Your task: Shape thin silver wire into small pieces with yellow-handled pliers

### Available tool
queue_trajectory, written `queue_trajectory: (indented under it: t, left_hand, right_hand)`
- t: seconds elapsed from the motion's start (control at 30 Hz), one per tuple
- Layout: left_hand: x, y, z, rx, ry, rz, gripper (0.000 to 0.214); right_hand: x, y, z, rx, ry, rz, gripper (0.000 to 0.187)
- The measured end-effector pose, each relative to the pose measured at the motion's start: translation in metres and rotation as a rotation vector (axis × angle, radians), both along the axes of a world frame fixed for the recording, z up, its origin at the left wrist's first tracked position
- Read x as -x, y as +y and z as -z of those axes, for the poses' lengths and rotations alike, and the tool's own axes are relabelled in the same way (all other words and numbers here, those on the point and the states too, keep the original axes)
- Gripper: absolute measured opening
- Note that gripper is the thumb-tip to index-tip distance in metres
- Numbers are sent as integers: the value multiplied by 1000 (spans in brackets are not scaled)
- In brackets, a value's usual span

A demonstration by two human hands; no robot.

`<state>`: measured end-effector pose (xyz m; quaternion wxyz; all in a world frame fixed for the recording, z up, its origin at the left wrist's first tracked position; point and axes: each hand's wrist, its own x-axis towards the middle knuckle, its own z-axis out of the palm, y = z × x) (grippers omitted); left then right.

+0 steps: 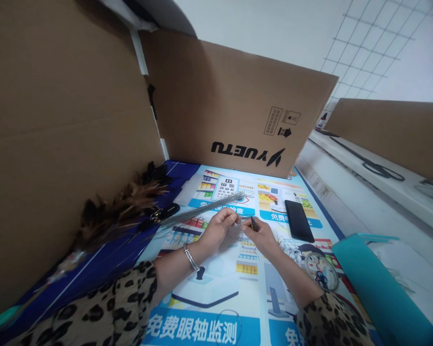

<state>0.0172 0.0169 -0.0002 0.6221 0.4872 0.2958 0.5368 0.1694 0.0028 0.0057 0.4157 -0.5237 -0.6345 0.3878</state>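
Observation:
My left hand (222,229) is closed in a pinch over the printed table cover; between its fingertips is something thin and clear or wire-like, too small to name. Close beside it, my right hand (261,236) is closed round a small dark pointed tool (254,224), its kind mostly hidden by the fingers. The fingertips of both hands nearly meet. A bundle of thin grey wires (205,209) lies just beyond my left hand, slanting across the cover. One loose thin wire hangs below my right hand.
Cardboard panels (238,96) stand at the back and left. Brown feathers (119,206) and a black key fob (169,211) lie at left. To the right are a black phone (299,221), a round clear dish (321,271) and a teal box (375,288) holding white material.

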Motion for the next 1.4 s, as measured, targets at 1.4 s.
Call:
queue_trajectory:
  t: [1.4]
  left_hand:
    - [-3, -3, -1, 149, -122, 191, 17]
  right_hand:
    - [-1, 2, 9, -108, -112, 114, 13]
